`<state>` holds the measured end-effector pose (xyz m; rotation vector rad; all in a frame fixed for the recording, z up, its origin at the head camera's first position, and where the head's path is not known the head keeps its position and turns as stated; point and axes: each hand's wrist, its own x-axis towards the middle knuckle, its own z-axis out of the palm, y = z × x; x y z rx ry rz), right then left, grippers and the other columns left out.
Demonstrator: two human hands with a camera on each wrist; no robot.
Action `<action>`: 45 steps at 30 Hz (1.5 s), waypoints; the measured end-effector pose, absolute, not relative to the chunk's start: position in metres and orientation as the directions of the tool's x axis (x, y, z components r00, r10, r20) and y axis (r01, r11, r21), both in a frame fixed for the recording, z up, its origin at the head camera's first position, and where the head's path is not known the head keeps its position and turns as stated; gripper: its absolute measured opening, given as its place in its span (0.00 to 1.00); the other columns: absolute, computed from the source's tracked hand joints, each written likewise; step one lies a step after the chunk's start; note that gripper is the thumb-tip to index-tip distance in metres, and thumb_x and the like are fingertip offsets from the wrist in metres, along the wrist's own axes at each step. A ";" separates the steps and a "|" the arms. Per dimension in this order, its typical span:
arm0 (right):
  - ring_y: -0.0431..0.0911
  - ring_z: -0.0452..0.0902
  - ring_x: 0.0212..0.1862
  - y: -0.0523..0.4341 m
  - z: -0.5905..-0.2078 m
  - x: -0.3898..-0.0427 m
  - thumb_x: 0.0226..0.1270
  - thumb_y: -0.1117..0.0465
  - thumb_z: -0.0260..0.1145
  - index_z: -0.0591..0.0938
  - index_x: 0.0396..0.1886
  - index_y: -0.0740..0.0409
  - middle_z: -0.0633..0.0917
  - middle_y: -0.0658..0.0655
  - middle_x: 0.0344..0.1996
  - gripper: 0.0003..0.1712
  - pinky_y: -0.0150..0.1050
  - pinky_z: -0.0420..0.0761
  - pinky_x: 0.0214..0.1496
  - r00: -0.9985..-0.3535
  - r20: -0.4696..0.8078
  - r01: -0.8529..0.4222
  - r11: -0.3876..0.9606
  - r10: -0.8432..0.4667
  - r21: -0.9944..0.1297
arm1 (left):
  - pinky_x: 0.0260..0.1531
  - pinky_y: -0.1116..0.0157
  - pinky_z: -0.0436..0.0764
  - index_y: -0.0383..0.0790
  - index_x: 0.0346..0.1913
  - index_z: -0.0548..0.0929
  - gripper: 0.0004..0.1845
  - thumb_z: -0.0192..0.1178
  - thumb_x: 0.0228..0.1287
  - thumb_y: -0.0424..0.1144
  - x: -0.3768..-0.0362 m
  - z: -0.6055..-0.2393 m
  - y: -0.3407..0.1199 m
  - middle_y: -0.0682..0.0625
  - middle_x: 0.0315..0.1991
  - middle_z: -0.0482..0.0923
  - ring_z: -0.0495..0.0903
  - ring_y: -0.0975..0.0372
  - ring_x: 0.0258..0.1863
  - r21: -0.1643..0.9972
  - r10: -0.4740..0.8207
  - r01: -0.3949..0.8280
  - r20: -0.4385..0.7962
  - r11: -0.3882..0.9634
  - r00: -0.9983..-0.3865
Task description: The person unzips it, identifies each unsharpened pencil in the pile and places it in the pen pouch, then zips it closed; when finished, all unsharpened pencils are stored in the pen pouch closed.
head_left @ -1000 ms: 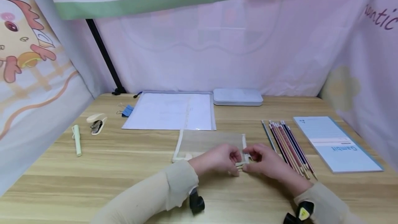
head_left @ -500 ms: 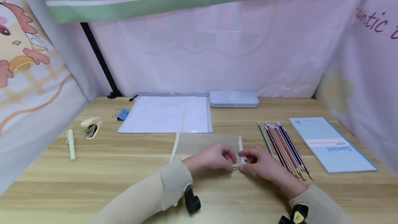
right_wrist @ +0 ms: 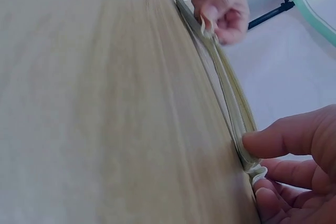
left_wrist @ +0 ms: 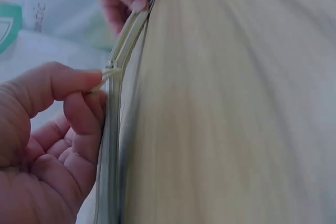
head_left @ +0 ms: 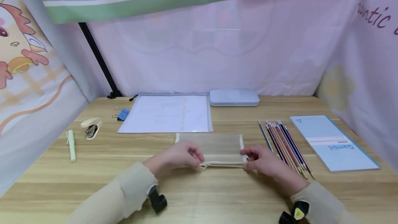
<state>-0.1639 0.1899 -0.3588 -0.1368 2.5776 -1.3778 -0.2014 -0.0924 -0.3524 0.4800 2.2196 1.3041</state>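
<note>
A see-through zip pouch (head_left: 214,148) with white side edges lies flat on the wooden table, its zipper (head_left: 225,164) along the near edge. My left hand (head_left: 183,155) pinches the zipper pull (left_wrist: 108,73) between thumb and forefinger, partway along that edge. At the pouch's near right corner, my right hand (head_left: 264,161) grips the zipper end between thumb and fingers. In the left wrist view, the two zipper tapes stand apart between the pull and the right hand. On the other side of the pull they run together.
Right of the pouch lie several pencils (head_left: 287,148) and a blue notepad (head_left: 335,144). Behind it are a clear folder of paper (head_left: 166,113) and a pale flat case (head_left: 234,98). A blue binder clip (head_left: 123,114), a stapler (head_left: 92,128) and a light green pen (head_left: 71,146) sit at left.
My left hand has pulled the zipper pull leftward from near the right corner, and the zipper has come open behind it. The right hand has stayed at the corner.
</note>
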 end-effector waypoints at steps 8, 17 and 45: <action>0.48 0.68 0.36 0.191 -0.358 -0.167 0.44 0.71 0.70 0.78 0.50 0.68 0.75 0.58 0.33 0.27 0.36 0.73 0.35 -0.970 -0.158 0.029 0.552 -0.188 -0.833 | 0.27 0.69 0.76 0.32 0.35 0.78 0.12 0.64 0.44 0.26 -0.201 -0.347 -0.155 0.48 0.26 0.77 0.75 0.62 0.26 0.874 0.544 0.018 -0.286 0.486 -0.789; 0.47 0.68 0.37 0.192 -0.353 -0.168 0.43 0.72 0.69 0.78 0.49 0.69 0.75 0.58 0.33 0.27 0.36 0.73 0.36 -0.964 -0.161 0.014 0.568 -0.210 -0.823 | 0.24 0.73 0.75 0.28 0.34 0.78 0.11 0.63 0.44 0.26 -0.196 -0.348 -0.192 0.51 0.23 0.76 0.72 0.65 0.23 0.891 0.559 0.023 -0.264 0.453 -0.786; 0.46 0.68 0.34 0.195 -0.355 -0.171 0.44 0.70 0.71 0.77 0.50 0.68 0.75 0.57 0.31 0.29 0.33 0.72 0.30 -0.956 -0.145 -0.015 0.538 -0.253 -0.843 | 0.38 0.69 0.78 0.54 0.66 0.63 0.45 0.72 0.42 0.34 -0.233 -0.334 -0.058 0.48 0.50 0.71 0.75 0.62 0.40 0.701 0.827 0.489 -0.269 0.519 -0.494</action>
